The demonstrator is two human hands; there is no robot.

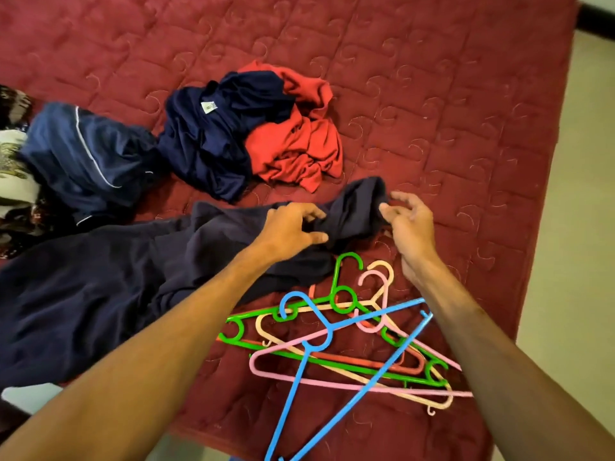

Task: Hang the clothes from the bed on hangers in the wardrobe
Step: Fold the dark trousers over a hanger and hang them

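Observation:
A long dark navy garment (100, 294) lies spread across the near left of the maroon bed (432, 94). My left hand (293, 227) grips a fold of its right end, thumb and fingers curled into the cloth. My right hand (407, 221) pinches the same end's edge a little farther right. Several plastic hangers (332, 344), blue, green, pink, cream and red, lie tangled on the quilt just below my hands. Farther back sit a crumpled navy shirt (213, 138) and a red garment (299, 141).
A shiny blue garment with white piping (86, 158) lies at the left, beside patterned cloth (13, 168) at the frame's edge. The bed's right edge meets pale floor (572, 227). The wardrobe is out of view.

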